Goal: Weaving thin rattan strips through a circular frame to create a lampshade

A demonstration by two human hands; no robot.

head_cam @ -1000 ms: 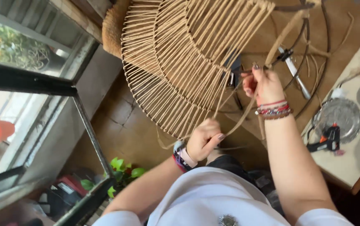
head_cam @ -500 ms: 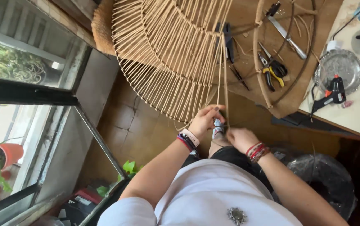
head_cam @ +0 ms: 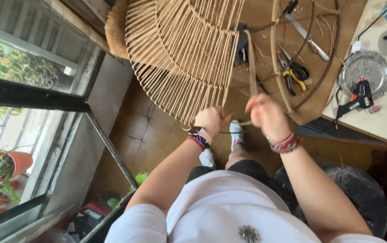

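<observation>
Hands at the rim of the wound frame point(head_cam: 180, 58): I see my left hand point(head_cam: 211, 120) pinching the rim to steady it, while my right hand point(head_cam: 265, 114) is clenched on a fibre strand point(head_cam: 251, 63) (held taut), keeping the wrapping tight.

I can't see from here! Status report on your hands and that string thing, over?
Left hand pinching the frame rim. Right hand gripping a cord, pulled taut. Pliers and glue gun lie off to the right, nothing blocking.
</observation>
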